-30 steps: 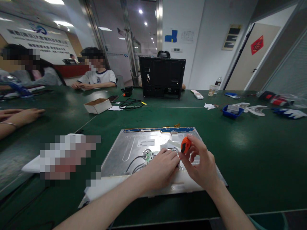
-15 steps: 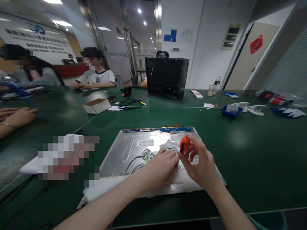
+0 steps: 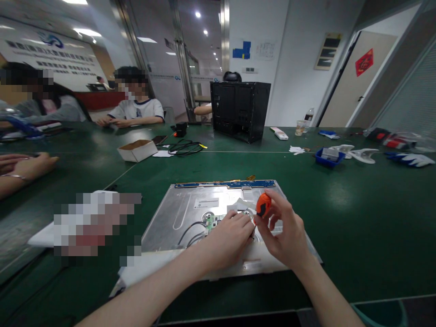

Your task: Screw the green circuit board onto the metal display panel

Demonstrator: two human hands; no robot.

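Observation:
A metal display panel (image 3: 190, 200) lies flat on the table, with a thin blue circuit strip (image 3: 204, 184) along its far edge. My right hand (image 3: 286, 227) is closed, thumb and fingertips pinching the orange and black handle of a screwdriver (image 3: 264, 205) held over the panel. The screwdriver's lower end points toward my left fingertips; its tip is hidden. My left hand (image 3: 228, 240) rests on the panel with curled, closed fingers, and what they hold is hidden. Just beside it sits a small green circuit board (image 3: 211, 221) with dark cables (image 3: 190, 230).
Farther back are a black computer case (image 3: 240, 111), a small cardboard box (image 3: 137, 151) and a coiled cable (image 3: 185, 147). A blue tray (image 3: 329, 157) and gloves (image 3: 410, 159) lie at the right. At the left are a blurred-out package (image 3: 95, 222) and a co-worker's hands (image 3: 30, 168).
The screwdriver handle has turned slightly in my right fingers. My left hand has barely moved. The black case has shifted and turned a little to the right, and a person's arm shows beside it.

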